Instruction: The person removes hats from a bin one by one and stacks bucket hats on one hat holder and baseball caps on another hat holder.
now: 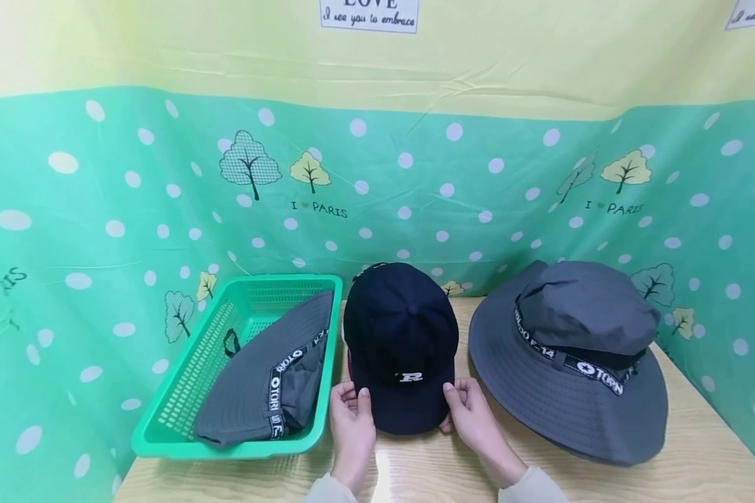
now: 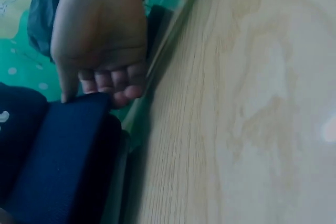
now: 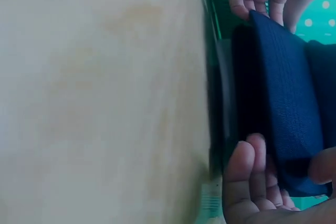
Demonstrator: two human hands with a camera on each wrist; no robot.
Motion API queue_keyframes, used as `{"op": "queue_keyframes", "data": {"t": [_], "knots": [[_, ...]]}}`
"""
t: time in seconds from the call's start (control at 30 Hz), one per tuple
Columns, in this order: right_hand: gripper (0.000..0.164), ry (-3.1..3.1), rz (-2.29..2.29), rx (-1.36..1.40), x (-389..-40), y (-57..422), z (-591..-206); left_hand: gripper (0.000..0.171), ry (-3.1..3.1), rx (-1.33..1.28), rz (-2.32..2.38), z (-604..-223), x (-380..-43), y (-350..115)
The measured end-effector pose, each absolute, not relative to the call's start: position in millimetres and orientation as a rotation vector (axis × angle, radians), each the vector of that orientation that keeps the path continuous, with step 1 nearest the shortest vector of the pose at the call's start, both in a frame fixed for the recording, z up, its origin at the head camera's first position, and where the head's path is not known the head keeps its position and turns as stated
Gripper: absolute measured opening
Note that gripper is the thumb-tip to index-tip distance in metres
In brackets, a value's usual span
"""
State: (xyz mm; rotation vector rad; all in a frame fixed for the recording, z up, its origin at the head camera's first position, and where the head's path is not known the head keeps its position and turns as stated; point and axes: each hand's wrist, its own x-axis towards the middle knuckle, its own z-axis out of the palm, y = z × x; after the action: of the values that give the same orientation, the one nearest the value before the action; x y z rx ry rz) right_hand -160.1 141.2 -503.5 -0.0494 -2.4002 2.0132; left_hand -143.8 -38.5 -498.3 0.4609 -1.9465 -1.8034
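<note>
A navy baseball cap [image 1: 403, 321] with a white "R" sits mid-table, its brim facing me. My left hand [image 1: 354, 427] pinches the brim's left corner, thumb on top and fingers beneath. At the opposite corner my right hand [image 1: 476, 423] grips the brim the same way. In the right wrist view, the right fingers [image 3: 247, 163] curl under the brim [image 3: 289, 93]. Below that brim, the left wrist view shows another dark edge [image 2: 113, 127]; what it belongs to is partly hidden. A sliver of red and white shows at the cap's left side.
On the left stands a green plastic basket [image 1: 163, 391] with a folded grey bucket hat [image 1: 258, 377] in it. A wide-brimmed grey hat [image 1: 579, 349] rests to the right of the cap. Behind the wooden table [image 1: 415, 482] hangs a dotted green and yellow curtain [image 1: 415, 188].
</note>
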Motion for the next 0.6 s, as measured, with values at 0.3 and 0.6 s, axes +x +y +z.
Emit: {"op": "queue_keyframes", "data": {"t": [0.3,0.6], "knots": [[0.023,-2.408,2.148,-0.071,-132.3,148.8,-501.0,0.024,-2.102,0.319,-1.887,-492.1,-114.4,-52.3],[0.014,-2.433,2.04,0.076,-119.0,146.1,-483.7,0.019,-2.262,0.14,-1.875,-468.2,-93.4,-66.4]]}}
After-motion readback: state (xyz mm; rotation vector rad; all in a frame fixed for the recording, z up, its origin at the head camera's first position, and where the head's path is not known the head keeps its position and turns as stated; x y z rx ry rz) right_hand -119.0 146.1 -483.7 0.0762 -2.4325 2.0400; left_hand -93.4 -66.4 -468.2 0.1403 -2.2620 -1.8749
